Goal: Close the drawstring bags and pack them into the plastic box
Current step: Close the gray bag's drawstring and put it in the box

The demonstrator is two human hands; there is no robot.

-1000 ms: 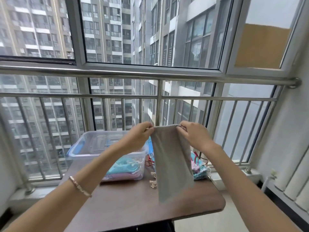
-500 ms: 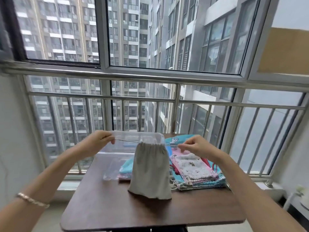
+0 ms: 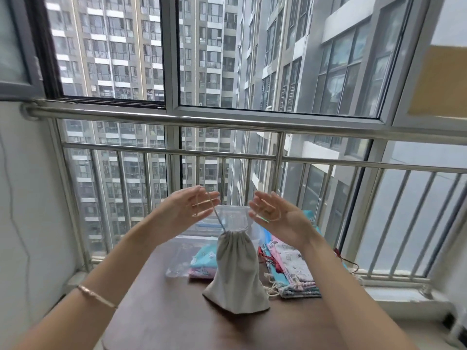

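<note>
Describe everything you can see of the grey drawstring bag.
The grey bag looks like plain soft cloth without print. Its mouth is gathered shut into pleats; the body widens downward. It stands nearly upright with its bottom at the brown table, before the clear box. A cord runs from the mouth to the left hand; a cord loop lies over the straight fingers of the right hand.

No readable text, labels or numbers anywhere — bag prints too blurred.
</note>
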